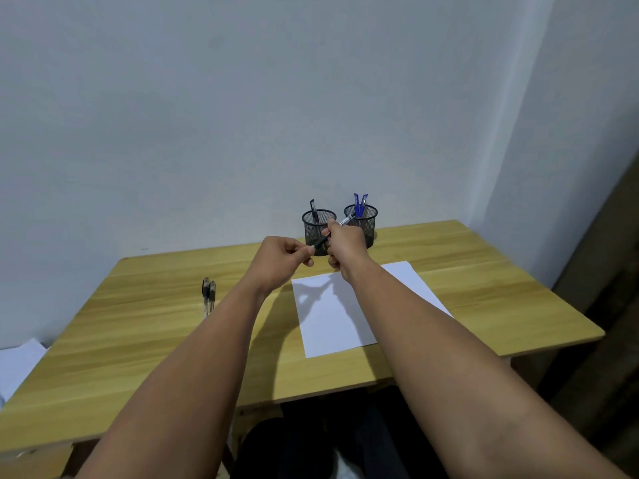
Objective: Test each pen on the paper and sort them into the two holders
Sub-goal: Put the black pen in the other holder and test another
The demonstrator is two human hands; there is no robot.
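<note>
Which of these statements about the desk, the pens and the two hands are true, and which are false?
1. Both hands hold one pen above the desk. True.
2. The left holder contains blue pens. False: it has one black pen; the blue pens are in the right holder.
3. Two pens lie on the table left of the paper. True.
4. The left hand rests flat on the paper. False: it pinches the pen's end, and the right hand grips the barrel.

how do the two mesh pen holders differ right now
The left holder has one black pen; the right holder has two blue pens. The hands and held pen hide more of the left holder than of the right one. Both are black mesh cups standing upright, side by side.
</note>
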